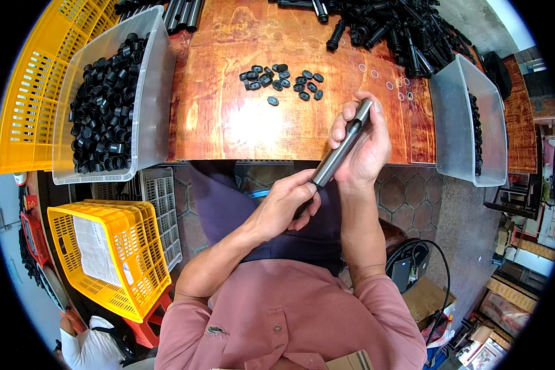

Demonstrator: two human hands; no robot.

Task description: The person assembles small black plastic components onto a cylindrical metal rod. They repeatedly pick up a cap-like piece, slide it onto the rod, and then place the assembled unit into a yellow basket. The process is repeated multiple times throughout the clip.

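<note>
A dark metallic tube (337,154) slants between my hands over the front edge of the wooden table (219,117). My left hand (288,200) is closed round its lower black end, which the fingers partly hide. Higher up, my right hand (365,139) grips the tube, thumb and fingers on either side near the top. On the table beyond my hands lie several small black oval pieces (272,100) in a loose cluster. Several thin clear rings (390,85) rest on the wood to the right, past my right hand.
A clear bin (151,117) of black caps (105,111) stands at the left beside a yellow crate (18,135). Black tubular parts (407,31) are heaped at the back right, near another clear bin (459,117). Below left are a second yellow crate (139,246) and a person (89,345).
</note>
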